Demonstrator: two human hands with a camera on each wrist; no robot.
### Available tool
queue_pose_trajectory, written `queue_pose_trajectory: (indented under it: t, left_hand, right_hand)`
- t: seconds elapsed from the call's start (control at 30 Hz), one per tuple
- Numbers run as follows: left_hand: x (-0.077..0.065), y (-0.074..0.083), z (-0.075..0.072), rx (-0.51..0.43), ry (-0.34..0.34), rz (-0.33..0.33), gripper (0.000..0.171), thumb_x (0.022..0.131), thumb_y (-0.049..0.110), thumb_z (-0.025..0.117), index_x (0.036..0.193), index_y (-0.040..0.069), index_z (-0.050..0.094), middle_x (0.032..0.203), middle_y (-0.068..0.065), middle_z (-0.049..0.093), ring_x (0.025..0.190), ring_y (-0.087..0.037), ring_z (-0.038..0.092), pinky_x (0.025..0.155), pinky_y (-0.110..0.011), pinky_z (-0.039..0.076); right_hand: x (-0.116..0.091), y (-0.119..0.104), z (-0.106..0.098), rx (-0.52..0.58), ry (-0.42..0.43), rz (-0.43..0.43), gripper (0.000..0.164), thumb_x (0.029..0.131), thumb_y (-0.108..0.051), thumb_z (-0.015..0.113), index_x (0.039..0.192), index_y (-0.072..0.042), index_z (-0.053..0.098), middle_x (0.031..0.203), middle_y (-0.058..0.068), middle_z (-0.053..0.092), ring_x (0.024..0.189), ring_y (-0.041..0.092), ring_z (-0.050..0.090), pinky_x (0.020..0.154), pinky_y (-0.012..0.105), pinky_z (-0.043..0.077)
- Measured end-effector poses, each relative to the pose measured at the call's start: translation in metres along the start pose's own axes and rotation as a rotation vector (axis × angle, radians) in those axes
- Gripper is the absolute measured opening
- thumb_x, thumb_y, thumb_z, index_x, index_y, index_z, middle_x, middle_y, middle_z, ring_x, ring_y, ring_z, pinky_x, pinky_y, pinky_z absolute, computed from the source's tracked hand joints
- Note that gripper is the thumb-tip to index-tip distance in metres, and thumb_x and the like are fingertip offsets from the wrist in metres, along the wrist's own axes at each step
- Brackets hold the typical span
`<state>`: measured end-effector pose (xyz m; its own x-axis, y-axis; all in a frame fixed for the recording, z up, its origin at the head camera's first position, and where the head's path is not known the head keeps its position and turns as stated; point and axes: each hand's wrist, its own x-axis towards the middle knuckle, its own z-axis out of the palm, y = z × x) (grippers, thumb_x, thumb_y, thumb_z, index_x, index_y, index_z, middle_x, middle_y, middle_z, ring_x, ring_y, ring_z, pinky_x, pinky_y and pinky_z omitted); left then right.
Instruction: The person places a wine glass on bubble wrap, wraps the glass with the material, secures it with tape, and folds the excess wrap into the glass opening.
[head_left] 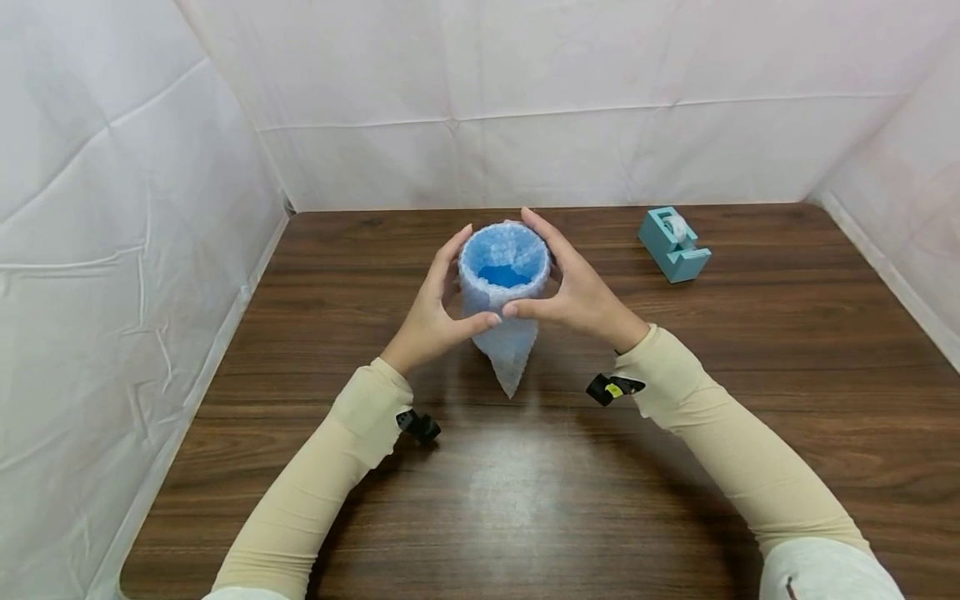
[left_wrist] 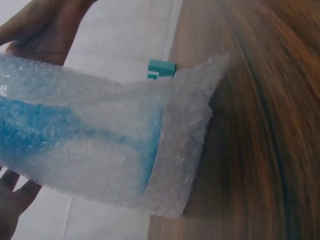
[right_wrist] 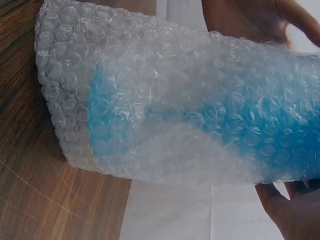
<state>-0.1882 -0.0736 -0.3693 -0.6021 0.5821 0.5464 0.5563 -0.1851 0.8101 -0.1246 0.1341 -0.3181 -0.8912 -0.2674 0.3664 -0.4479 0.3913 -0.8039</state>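
Observation:
A blue stemmed glass [head_left: 504,276] stands upright inside a sleeve of clear bubble wrap [head_left: 508,354]. Its round mouth faces up, and a loose corner of wrap points toward the person. My left hand [head_left: 444,312] holds the upper part from the left, the right hand [head_left: 576,293] from the right. Both thumbs lie on the near side, almost meeting; the other fingers curve round the back, partly hidden. Through the wrap, the right wrist view shows the flat foot [right_wrist: 107,112] and narrow stem. The wrap's lower edge [left_wrist: 187,165] extends past the foot.
A teal tape dispenser [head_left: 678,250] with a roll of clear tape stands at the back right of the brown wooden table [head_left: 495,500]. White cloth walls [head_left: 465,100] rise behind the table and along both sides.

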Motion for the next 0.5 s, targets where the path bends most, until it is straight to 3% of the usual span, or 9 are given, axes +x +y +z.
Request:
queue_pose_trajectory:
  t: [0.1, 0.2, 0.3, 0.5]
  left_hand:
    - [0.002, 0.002, 0.001, -0.063, 0.013, -0.014, 0.090, 0.083, 0.026, 0.076, 0.154, 0.023, 0.019, 0.152, -0.004, 0.032, 0.131, -0.023, 0.043, 0.106, -0.048, 0.041]
    - [0.006, 0.004, 0.002, -0.085, 0.022, -0.031, 0.090, 0.082, 0.004, 0.074, 0.153, 0.020, 0.022, 0.150, -0.006, 0.035, 0.130, -0.023, 0.045, 0.106, -0.045, 0.041]
    - [0.011, 0.007, 0.001, -0.090, 0.021, -0.037, 0.089, 0.081, -0.005, 0.072, 0.152, 0.015, 0.023, 0.149, -0.010, 0.036, 0.130, -0.025, 0.045, 0.106, -0.045, 0.041]
    - [0.020, 0.020, 0.001, -0.107, 0.018, -0.038, 0.083, 0.083, -0.006, 0.069, 0.151, 0.004, 0.021, 0.149, -0.017, 0.034, 0.132, -0.030, 0.044, 0.107, -0.045, 0.041]
  right_hand:
    - [-0.001, -0.001, 0.000, 0.031, 0.017, -0.006, 0.108, 0.075, -0.028, 0.082, 0.155, -0.017, 0.011, 0.158, 0.002, 0.026, 0.141, 0.021, 0.032, 0.113, 0.048, 0.032]
    - [-0.001, -0.001, 0.000, 0.054, 0.033, -0.004, 0.107, 0.076, -0.028, 0.082, 0.155, -0.018, 0.011, 0.158, 0.001, 0.024, 0.141, 0.021, 0.032, 0.113, 0.049, 0.032]
    - [-0.001, -0.001, -0.002, 0.056, 0.048, 0.020, 0.105, 0.077, -0.027, 0.081, 0.155, -0.017, 0.012, 0.158, 0.002, 0.022, 0.141, 0.022, 0.032, 0.112, 0.049, 0.032]
    - [0.006, 0.004, -0.007, 0.056, 0.083, 0.065, 0.103, 0.078, -0.033, 0.080, 0.155, -0.015, 0.013, 0.159, 0.006, 0.019, 0.142, 0.024, 0.031, 0.113, 0.049, 0.032]
